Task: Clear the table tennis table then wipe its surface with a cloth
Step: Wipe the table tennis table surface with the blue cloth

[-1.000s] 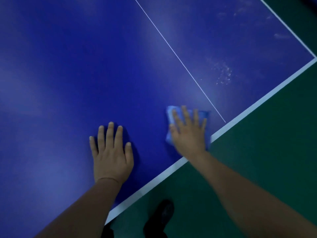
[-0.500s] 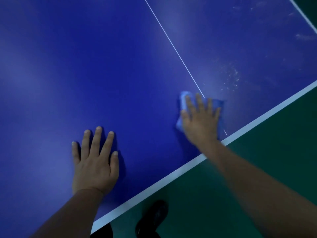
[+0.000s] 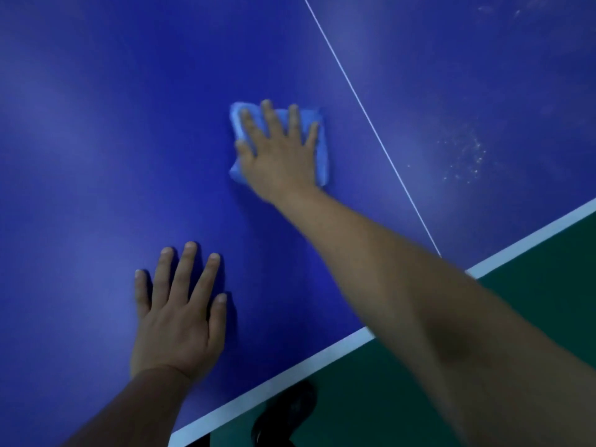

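The blue table tennis table [image 3: 96,140] fills most of the view, with a thin white centre line [image 3: 361,101] and a white edge band [image 3: 290,372]. A folded light-blue cloth [image 3: 317,146] lies flat on the surface left of the centre line. My right hand [image 3: 277,156] presses on it with fingers spread and straight. My left hand [image 3: 177,311] rests flat on the bare table nearer the edge, fingers straight, holding nothing. A patch of white specks [image 3: 464,156] marks the surface right of the centre line.
Dark green floor [image 3: 532,285] lies beyond the table's edge at lower right. A black shoe [image 3: 287,414] stands on the floor just under the edge.
My right hand has slid the cloth away from the table edge and leftward, off the centre line. My left hand stays planted flat on the table.
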`<state>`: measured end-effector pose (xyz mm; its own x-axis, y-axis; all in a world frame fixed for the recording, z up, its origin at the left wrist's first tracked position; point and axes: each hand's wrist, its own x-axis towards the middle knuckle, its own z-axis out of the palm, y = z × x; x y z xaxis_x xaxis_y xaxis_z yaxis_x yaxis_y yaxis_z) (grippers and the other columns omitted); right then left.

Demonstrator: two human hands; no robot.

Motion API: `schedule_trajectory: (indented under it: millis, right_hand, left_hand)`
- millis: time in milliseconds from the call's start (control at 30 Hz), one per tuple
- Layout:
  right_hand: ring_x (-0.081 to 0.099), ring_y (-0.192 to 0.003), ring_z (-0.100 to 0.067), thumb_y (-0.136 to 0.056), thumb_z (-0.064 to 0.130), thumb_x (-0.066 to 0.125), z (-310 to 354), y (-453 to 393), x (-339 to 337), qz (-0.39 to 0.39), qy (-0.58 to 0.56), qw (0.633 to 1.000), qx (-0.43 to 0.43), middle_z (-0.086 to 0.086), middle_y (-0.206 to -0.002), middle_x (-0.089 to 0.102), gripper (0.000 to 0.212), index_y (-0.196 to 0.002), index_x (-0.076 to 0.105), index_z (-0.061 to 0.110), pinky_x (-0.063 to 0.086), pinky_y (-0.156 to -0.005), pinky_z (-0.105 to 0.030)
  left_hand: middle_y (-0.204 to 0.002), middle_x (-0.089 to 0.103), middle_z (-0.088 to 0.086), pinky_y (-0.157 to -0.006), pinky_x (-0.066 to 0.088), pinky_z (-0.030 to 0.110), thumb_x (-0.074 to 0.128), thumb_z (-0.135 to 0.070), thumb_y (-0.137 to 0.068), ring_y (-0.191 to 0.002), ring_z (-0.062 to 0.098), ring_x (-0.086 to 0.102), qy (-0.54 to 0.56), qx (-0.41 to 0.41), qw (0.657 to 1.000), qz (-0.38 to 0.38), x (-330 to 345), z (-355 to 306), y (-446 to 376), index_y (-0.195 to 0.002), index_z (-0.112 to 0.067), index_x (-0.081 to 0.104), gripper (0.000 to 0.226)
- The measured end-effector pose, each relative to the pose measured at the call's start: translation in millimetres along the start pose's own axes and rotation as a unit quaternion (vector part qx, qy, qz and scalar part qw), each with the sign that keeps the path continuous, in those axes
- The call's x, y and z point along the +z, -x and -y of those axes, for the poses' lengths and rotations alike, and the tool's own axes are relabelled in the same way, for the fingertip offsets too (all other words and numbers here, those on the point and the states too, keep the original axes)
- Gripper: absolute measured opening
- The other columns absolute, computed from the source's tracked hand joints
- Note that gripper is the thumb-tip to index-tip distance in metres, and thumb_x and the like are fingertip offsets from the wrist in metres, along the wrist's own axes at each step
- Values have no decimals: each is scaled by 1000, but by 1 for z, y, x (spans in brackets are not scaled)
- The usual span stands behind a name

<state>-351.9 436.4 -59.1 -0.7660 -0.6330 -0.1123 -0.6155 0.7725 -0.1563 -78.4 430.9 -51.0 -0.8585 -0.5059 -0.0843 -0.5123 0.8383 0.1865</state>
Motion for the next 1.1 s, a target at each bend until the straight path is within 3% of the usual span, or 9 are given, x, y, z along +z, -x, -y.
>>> schedule_trajectory:
  millis: [167,233,400,500,733,833,900,1000,1100]
  right_hand:
    - [5,-152,-37,-100,56,20,-118,40,-23,-33,-7,980,196,5,-167,9,58,-156,15,40,2,-118,-65]
    - [2,-152,-37,-100,57,20,-116,68,-21,-30,-18,968,249,4,-167,8,60,-157,14,38,0,-118,-64]
    - [-2,-152,-38,-98,58,17,-15,29,-5,-13,-16,997,78,3,-167,9,62,-157,16,38,-7,-117,-64]
    - [-3,-152,-37,-100,57,17,-15,-5,-9,-1,-15,999,43,3,-167,7,60,-157,15,37,-7,-117,-64]
    - [6,-152,-33,-97,61,15,-171,132,-26,-18,-13,963,270,6,-166,11,62,-156,12,42,2,-119,-62]
    - [6,-151,-36,-98,58,19,-159,166,-17,-30,-6,941,337,1,-166,12,62,-157,15,38,3,-118,-65]
    - [10,-151,-40,-99,56,21,-108,174,-6,-38,22,960,277,-2,-166,15,62,-157,17,35,6,-117,-67]
    - [9,-152,-38,-101,56,23,-44,217,16,-18,24,999,18,-1,-165,18,58,-156,23,36,6,-117,-66]
    - [17,-150,-38,-101,53,33,-91,231,11,-9,38,998,-54,0,-163,25,56,-154,32,35,16,-114,-67]
  left_hand:
    - [-157,35,11,-118,10,60,32,-43,-95,-148,37,22,4,5,1000,-4,-2,1,-2,-148,-18,45,61]
    - [-157,36,11,-118,10,61,30,-45,-96,-147,38,24,3,5,1000,-8,-1,2,-1,-147,-18,46,61]
    - [-157,36,12,-116,15,63,32,-44,-95,-146,38,26,-5,7,1000,-9,1,1,0,-147,-18,46,61]
    - [-157,35,12,-116,14,64,34,-43,-93,-147,38,24,-3,10,1000,-16,3,1,1,-148,-18,45,61]
    - [-157,35,13,-118,7,60,33,-43,-94,-147,39,22,10,5,1000,-8,0,2,0,-148,-17,44,61]
    - [-158,33,12,-119,5,59,32,-44,-95,-148,38,20,10,3,1000,2,0,1,0,-149,-18,42,61]
    - [-159,31,12,-119,5,59,30,-44,-96,-149,37,18,10,2,1000,5,-1,0,0,-150,-18,41,61]
    - [-159,31,12,-118,5,57,30,-44,-96,-149,37,18,12,2,1000,0,0,0,0,-150,-18,41,61]
    - [-158,32,13,-117,5,57,30,-44,-96,-148,37,19,15,0,1000,-2,-1,1,-1,-150,-17,43,61]
